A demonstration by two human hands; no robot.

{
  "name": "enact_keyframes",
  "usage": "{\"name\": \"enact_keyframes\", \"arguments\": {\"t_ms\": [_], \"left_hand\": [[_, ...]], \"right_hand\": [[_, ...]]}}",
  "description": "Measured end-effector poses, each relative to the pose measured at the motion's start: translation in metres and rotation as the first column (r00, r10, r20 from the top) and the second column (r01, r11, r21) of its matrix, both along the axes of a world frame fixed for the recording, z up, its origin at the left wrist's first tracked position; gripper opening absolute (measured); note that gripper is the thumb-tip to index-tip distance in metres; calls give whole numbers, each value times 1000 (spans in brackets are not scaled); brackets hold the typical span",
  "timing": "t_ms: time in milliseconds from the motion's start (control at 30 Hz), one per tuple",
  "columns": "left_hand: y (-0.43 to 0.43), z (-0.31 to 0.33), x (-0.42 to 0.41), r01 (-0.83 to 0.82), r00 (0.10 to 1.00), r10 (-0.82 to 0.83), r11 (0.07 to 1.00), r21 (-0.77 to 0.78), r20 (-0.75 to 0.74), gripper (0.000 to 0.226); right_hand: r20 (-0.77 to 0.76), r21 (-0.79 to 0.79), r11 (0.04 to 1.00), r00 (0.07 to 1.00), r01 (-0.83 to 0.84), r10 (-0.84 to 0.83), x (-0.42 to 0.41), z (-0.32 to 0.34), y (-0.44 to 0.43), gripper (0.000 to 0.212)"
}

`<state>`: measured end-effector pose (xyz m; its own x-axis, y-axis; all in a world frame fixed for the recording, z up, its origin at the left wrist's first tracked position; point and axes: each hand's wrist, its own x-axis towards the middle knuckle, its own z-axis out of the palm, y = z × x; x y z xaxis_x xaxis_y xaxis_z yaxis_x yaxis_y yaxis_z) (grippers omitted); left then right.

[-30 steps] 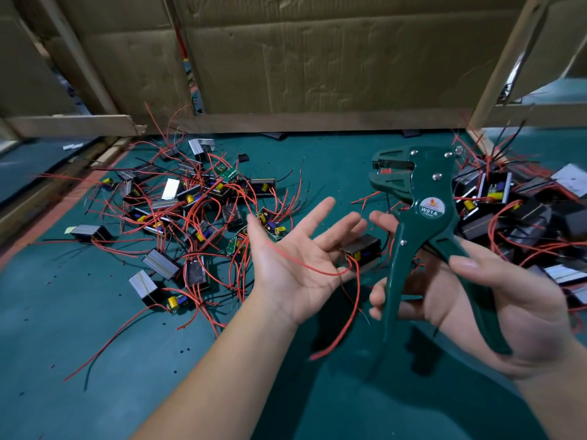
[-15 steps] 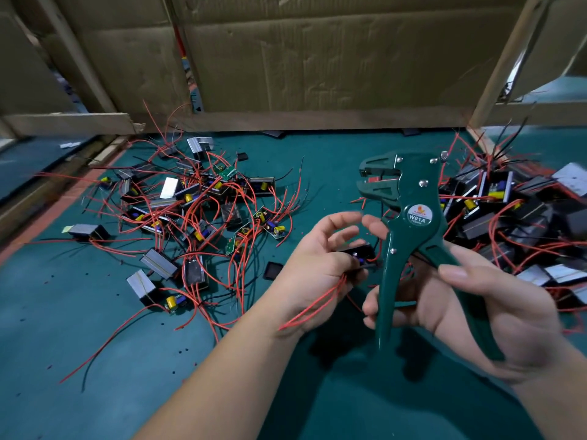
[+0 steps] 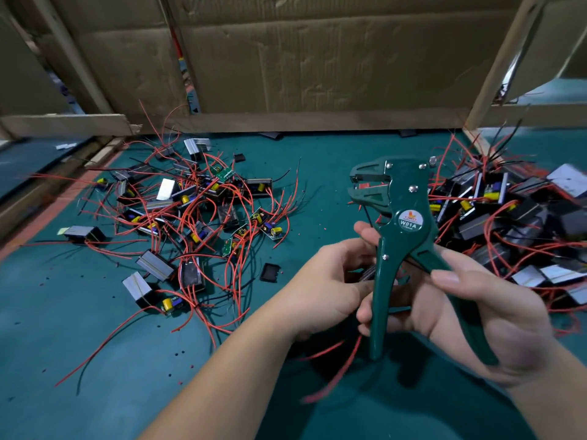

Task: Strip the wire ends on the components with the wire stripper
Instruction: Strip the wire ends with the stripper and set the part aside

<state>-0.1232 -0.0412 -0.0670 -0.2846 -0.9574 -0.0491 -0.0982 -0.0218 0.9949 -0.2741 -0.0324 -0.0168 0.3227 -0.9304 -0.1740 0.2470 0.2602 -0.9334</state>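
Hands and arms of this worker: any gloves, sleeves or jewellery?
No. The left hand and right hand are bare: no gloves, rings or watch in view. The left forearm and right forearm are uncovered, with no sleeve showing. Nails look short and unpainted.

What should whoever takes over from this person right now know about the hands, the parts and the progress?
Left hand: grips a small dark wired component, mostly hidden. Its red wires hang below the hand.
Right hand: holds the green wire stripper by its handles, head up and pointing left, with no wire in its jaws.
A left heap and a right heap of similar components with red and black wires lie on the teal mat.
Done: I cannot tell which heap is stripped.
Left to do: likely feed a held wire end into the stripper and squeeze.
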Motion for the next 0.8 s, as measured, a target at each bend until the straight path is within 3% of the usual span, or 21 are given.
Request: {"name": "enact_keyframes", "arguments": {"t_ms": [133,200,267,300,367,433,600,800], "left_hand": [[0,-2,-2,3,999,-5,999,32,52,19],[1,-1,-4,-14,998,11,999,44,67,17],[0,-1,-2,-44,995,42,999,26,90,14],[-1,-2,-1,-63,993,61,998,11,97,16],[-3,-2,2,-96,993,95,995,16,63,24],[-4,0,4,-121,992,124,989,81,-33,29],[-5,3,5,-53,985,72,991,125,-156,39],[-7,6,8,-200,936,221,975,101,-276,47]], "right_hand": [[295,-20,985,940,-174,172,-6,-15,-11,91],[417,-87,955,860,-285,295,-2,-12,-13,76],[435,-139,935,828,-327,354,-9,-18,-8,44],[469,-130,919,793,-373,389,-11,-25,-9,55],[426,-128,942,840,-311,336,-14,-27,-7,78],[433,-146,948,844,-282,317,-15,-26,-11,87],[425,-166,960,862,-228,278,-20,-22,-17,75],[431,-156,965,865,-210,257,-20,-21,-16,67]]}}
